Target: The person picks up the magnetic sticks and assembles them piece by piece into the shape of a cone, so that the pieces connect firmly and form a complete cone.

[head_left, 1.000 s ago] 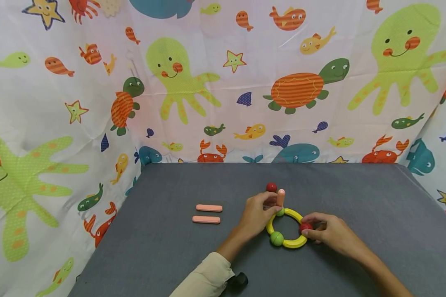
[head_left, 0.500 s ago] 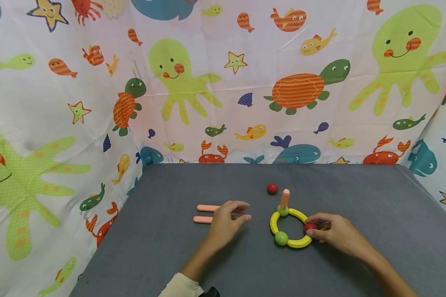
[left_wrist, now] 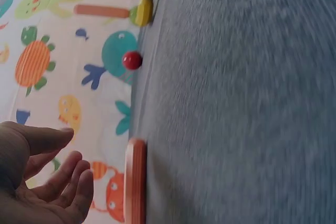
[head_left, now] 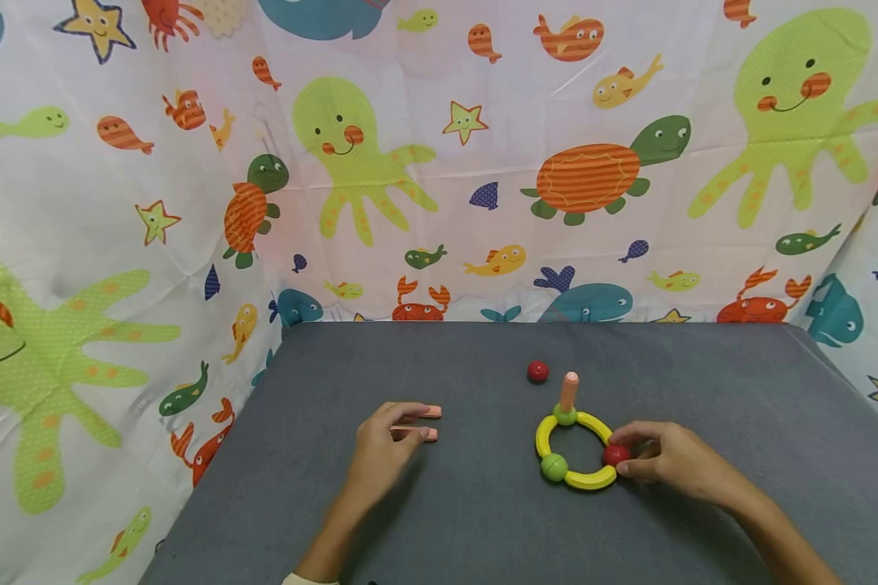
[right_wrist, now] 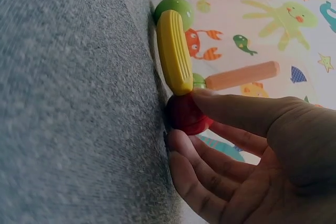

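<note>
My left hand (head_left: 382,447) hovers over two peach sticks on the table, its fingers loosely curved with nothing between them. Past the fingers show the right ends of the far stick (head_left: 432,412) and the near stick (head_left: 431,435); the rest is partly hidden. My right hand (head_left: 676,459) pinches a red ball (right_wrist: 186,115) between thumb and fingers. That ball is part of a ring made of yellow curved pieces (head_left: 591,480) and two green balls, one at the front (head_left: 554,467). From the back green ball (head_left: 565,415) a peach stick (head_left: 569,392) stands upright.
A loose red ball (head_left: 537,371) lies on the grey tabletop (head_left: 483,520) behind the ring. Beyond the table's far edge hangs a curtain (head_left: 439,268) printed with sea animals, which continues along the left and right sides.
My left hand has left the upright stick and moved left to the two lying sticks. The right hand stays at the ring's red ball.
</note>
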Tool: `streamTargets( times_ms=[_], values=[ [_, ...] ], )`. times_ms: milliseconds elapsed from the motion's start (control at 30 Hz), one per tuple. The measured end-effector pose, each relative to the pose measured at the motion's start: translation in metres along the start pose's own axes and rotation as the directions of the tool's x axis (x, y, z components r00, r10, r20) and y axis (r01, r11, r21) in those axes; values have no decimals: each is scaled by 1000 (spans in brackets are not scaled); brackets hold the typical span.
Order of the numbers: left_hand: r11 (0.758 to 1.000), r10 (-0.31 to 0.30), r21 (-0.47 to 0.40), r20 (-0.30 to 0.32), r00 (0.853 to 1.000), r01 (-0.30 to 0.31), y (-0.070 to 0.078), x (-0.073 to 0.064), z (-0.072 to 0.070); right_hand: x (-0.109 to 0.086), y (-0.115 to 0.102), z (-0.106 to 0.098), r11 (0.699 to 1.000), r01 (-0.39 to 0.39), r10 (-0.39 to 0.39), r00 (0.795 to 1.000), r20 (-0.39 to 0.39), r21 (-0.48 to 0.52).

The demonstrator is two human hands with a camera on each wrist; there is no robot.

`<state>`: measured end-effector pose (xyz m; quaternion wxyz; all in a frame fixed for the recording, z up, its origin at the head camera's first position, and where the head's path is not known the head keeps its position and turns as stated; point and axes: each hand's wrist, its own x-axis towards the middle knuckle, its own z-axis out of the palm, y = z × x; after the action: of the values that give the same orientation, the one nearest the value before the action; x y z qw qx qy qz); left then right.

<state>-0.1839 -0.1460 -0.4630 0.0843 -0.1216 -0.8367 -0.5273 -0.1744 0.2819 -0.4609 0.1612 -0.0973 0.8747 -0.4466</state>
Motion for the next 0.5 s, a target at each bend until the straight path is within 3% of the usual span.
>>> streamTargets(
  times_ms=[233,500],
  values=[
    [989,-85,117,-61,995,91,-7,-5,-16,1,0,6,998,66,-66,998,25,-20],
    [961,-199,192,-30,980,201,-16,-9,-27,1,-5,9,998,63,-61,994,96,-18]
  ],
)
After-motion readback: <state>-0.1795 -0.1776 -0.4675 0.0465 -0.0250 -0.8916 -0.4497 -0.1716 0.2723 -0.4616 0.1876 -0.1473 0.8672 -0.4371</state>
